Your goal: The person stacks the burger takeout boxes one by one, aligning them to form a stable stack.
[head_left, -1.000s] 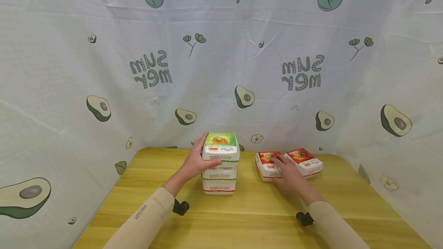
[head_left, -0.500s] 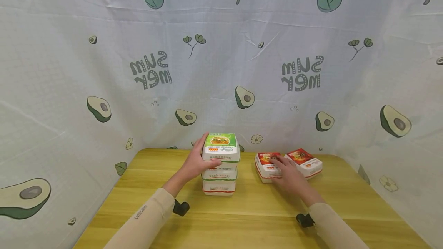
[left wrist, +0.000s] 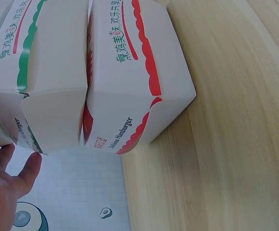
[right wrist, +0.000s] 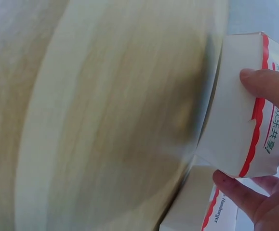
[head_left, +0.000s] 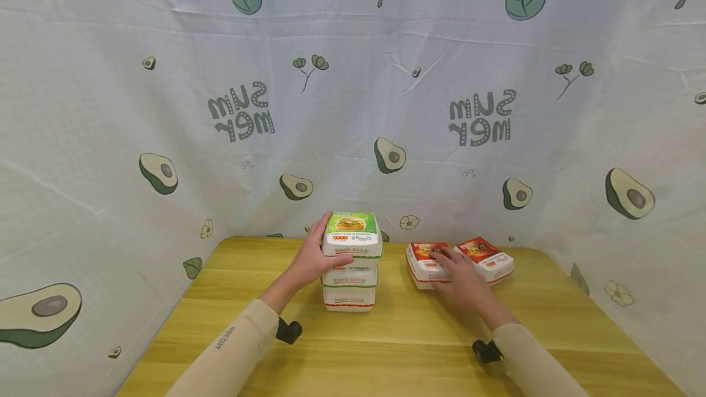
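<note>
Three paper hamburger boxes form a stack left of the middle in the head view. The top green-lidded hamburger box [head_left: 350, 228] is gripped by my left hand [head_left: 310, 262], thumb across its front and fingers along its left side. Beneath are a green-edged box [head_left: 358, 278] and a red-edged box [head_left: 349, 300]; the latter stands on the table. To the right, my right hand [head_left: 463, 279] holds a red-lidded hamburger box [head_left: 423, 269]. In the right wrist view its thumb [right wrist: 262, 83] presses the box's white wall, and another finger [right wrist: 238, 190] lies near a corner.
A second red-lidded box [head_left: 489, 260] sits angled against the right side of the held one. Wood-grain table [head_left: 353, 360] runs in front of and between the boxes. A patterned curtain [head_left: 353, 109] hangs behind and along both sides.
</note>
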The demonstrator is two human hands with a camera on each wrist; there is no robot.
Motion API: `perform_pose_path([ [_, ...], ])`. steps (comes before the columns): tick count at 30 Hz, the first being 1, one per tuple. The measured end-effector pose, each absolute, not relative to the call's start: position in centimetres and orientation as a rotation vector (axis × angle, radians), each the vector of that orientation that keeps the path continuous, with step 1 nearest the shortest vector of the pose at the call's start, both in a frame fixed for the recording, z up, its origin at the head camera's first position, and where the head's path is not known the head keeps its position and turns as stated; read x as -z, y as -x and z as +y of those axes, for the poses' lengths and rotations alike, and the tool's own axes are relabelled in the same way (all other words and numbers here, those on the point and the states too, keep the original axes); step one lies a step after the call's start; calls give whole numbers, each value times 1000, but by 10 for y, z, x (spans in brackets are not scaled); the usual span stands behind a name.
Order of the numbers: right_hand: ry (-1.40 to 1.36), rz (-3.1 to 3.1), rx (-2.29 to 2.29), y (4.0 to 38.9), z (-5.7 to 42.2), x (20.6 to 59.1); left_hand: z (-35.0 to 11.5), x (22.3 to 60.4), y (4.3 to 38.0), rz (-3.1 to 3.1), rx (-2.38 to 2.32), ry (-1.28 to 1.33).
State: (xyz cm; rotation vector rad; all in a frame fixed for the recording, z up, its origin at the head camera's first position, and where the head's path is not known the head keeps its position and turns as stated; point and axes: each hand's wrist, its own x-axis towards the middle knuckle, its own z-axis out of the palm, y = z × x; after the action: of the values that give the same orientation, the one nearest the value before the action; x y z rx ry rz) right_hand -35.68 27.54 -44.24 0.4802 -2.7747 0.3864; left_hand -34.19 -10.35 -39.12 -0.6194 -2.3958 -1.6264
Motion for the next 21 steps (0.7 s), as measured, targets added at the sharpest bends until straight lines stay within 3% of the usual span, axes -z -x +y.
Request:
perform_pose_path([
  [21, -529, -2681, -439, 352, 273, 425, -104, 393, 345, -2399, 1606, 617],
])
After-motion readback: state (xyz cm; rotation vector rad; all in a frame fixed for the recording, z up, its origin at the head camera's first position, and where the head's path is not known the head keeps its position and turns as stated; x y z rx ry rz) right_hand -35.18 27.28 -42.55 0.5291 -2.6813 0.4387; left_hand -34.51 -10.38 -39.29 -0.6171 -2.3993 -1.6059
